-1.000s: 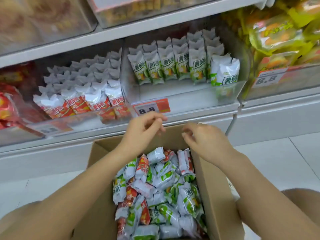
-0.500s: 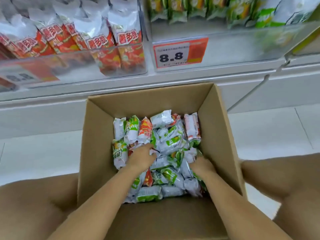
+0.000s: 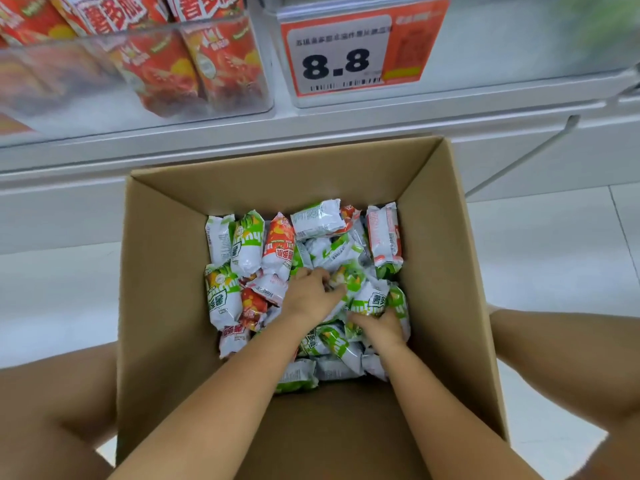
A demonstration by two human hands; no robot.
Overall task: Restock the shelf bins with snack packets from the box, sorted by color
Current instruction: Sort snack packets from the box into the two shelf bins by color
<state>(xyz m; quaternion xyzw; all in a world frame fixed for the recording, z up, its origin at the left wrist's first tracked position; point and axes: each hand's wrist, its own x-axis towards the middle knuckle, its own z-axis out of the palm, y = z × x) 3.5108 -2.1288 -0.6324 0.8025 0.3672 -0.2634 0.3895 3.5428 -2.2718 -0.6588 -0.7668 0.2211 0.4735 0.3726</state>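
Both hands, left hand [image 3: 309, 295] and right hand [image 3: 378, 330], now down in box [image 3: 166, 271], fingers curling onto green packets [image 3: 372, 299] at 3 o'clock of pile; pickup starting, bins at 12.

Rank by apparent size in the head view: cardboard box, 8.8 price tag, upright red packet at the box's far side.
1. Cardboard box, by far the largest.
2. Price tag; it sits nearer the camera, so its true size is unsure.
3. Red packet, smallest.
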